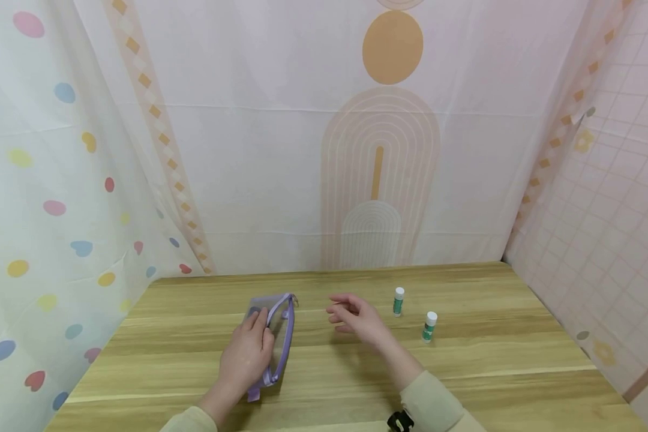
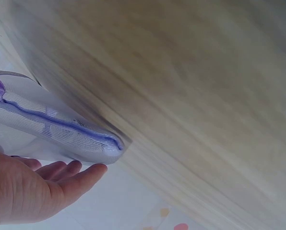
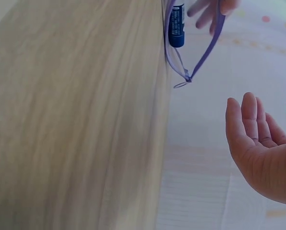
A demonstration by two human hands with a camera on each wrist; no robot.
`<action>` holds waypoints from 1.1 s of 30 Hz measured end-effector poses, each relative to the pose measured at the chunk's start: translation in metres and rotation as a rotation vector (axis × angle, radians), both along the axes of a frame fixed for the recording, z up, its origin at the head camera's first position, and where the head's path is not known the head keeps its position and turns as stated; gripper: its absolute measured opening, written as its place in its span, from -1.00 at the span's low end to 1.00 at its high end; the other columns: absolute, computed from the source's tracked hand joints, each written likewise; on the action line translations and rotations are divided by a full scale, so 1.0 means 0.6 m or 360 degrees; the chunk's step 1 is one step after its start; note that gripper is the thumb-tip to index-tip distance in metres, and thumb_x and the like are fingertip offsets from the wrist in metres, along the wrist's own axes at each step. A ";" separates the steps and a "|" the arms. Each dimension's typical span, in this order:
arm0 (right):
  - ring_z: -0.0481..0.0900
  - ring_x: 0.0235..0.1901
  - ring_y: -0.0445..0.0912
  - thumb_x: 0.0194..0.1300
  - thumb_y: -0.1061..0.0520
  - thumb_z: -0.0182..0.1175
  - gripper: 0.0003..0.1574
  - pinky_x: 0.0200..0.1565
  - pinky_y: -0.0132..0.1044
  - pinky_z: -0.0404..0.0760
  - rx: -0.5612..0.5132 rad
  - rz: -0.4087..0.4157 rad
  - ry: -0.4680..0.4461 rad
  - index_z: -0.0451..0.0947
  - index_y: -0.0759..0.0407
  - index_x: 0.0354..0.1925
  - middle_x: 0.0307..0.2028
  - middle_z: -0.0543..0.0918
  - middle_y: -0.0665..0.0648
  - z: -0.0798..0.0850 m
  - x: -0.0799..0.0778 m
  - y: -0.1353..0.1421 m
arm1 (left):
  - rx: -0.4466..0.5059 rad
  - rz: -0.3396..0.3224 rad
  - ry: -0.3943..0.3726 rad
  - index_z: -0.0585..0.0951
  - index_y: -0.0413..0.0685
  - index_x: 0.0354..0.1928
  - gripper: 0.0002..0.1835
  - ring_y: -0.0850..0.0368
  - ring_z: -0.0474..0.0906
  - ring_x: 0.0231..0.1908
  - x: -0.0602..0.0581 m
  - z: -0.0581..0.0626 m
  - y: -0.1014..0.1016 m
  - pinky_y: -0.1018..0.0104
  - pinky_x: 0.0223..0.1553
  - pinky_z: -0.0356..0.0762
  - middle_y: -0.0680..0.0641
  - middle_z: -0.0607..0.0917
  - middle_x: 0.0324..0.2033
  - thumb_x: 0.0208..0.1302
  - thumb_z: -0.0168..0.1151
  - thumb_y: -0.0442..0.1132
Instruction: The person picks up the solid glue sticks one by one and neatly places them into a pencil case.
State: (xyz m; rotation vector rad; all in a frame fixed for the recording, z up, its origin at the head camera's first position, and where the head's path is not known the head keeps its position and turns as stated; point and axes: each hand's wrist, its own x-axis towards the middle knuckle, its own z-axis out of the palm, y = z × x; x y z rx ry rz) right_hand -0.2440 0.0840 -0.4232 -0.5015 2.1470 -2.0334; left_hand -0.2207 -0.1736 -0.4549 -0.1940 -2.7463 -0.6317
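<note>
A purple mesh zip pouch (image 1: pixel 288 345) lies on the table with its mouth gaping to the right. My left hand (image 1: pixel 246 358) holds its upper side, fingers spread over the mesh and thumb at the rim. In the left wrist view the fingers lie against the pouch (image 2: pixel 61 127); the thumb is hidden there. Inside the mouth, a small tube with a dark blue end (image 3: pixel 177 38) shows in the right wrist view. Nothing is in my right hand (image 1: pixel 359 319), hovering right of the pouch with loosely bent fingers. Two green glue sticks with white caps, one farther (image 1: pixel 398 302), one nearer (image 1: pixel 429 327), stand beyond it.
The wooden table (image 1: pixel 491 372) reaches back to a patterned curtain (image 1: pixel 264 180). A dotted cloth (image 1: pixel 48 240) hangs on the left, a checked one (image 1: pixel 615 240) on the right. A black device (image 1: pixel 400 421) sits at my right wrist.
</note>
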 end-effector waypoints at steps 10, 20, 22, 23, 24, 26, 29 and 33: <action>0.61 0.00 0.08 0.50 0.10 0.08 -0.44 0.04 -0.07 0.63 -0.0068 0.0009 0.0005 0.35 0.41 0.30 0.06 0.58 0.36 0.011 0.018 0.023 | 0.0001 -0.0009 -0.0003 0.39 -0.31 0.37 -0.48 -0.45 0.41 0.19 0.001 0.001 0.000 -0.27 0.16 0.40 -0.42 0.46 0.25 0.47 -0.14 -0.20; 0.59 0.03 0.11 0.49 0.09 0.09 -0.41 0.06 -0.10 0.62 -0.0094 -0.0010 0.0041 0.31 0.42 0.32 0.11 0.55 0.40 0.039 0.038 0.060 | 0.0004 -0.0012 -0.0006 0.39 -0.31 0.37 -0.48 -0.44 0.40 0.20 0.001 0.002 0.001 -0.28 0.14 0.42 -0.42 0.45 0.26 0.48 -0.15 -0.20; 0.59 0.04 0.10 0.50 0.10 0.08 -0.42 0.06 -0.12 0.62 -0.0085 -0.0016 0.0058 0.31 0.41 0.32 0.12 0.54 0.41 0.043 0.041 0.068 | 0.0006 -0.0016 -0.0009 0.39 -0.31 0.37 -0.48 -0.44 0.40 0.20 0.001 0.002 0.002 -0.27 0.16 0.40 -0.42 0.45 0.26 0.48 -0.15 -0.19; 0.60 0.04 0.09 0.50 0.10 0.08 -0.42 0.06 -0.13 0.62 -0.0085 -0.0019 0.0065 0.31 0.41 0.33 0.13 0.54 0.41 0.045 0.042 0.073 | 0.0009 -0.0017 -0.0010 0.39 -0.32 0.37 -0.48 -0.44 0.40 0.21 0.001 0.002 0.002 -0.27 0.16 0.40 -0.42 0.45 0.26 0.48 -0.15 -0.20; 0.60 0.03 0.09 0.50 0.10 0.08 -0.42 0.06 -0.14 0.62 -0.0085 -0.0024 0.0073 0.31 0.41 0.33 0.13 0.54 0.41 0.047 0.044 0.077 | 0.0010 -0.0018 -0.0011 0.39 -0.32 0.37 -0.48 -0.44 0.40 0.21 0.001 0.002 0.002 -0.26 0.17 0.39 -0.42 0.45 0.26 0.48 -0.15 -0.20; 0.61 0.03 0.07 0.50 0.11 0.07 -0.43 0.05 -0.15 0.62 -0.0081 -0.0038 0.0091 0.31 0.40 0.33 0.12 0.55 0.40 0.050 0.046 0.085 | 0.0011 -0.0019 -0.0012 0.39 -0.32 0.37 -0.48 -0.44 0.40 0.21 0.001 0.002 0.002 -0.27 0.17 0.39 -0.42 0.45 0.26 0.48 -0.16 -0.20; 0.62 0.01 0.04 0.50 0.12 0.08 -0.44 0.05 -0.16 0.62 -0.0088 -0.0073 0.0103 0.33 0.40 0.32 0.10 0.55 0.39 0.053 0.048 0.096 | 0.0016 -0.0020 -0.0003 0.39 -0.33 0.36 -0.48 -0.45 0.40 0.20 0.001 0.001 0.002 -0.27 0.17 0.39 -0.43 0.45 0.25 0.48 -0.15 -0.20; 0.63 0.00 0.03 0.49 0.14 0.09 -0.45 0.03 -0.17 0.63 -0.0097 -0.0121 0.0107 0.33 0.40 0.31 0.10 0.54 0.44 0.056 0.051 0.111 | 0.0017 -0.0020 0.0015 0.41 -0.34 0.35 -0.48 -0.46 0.42 0.18 0.001 0.001 0.002 -0.28 0.15 0.41 -0.43 0.46 0.24 0.47 -0.14 -0.20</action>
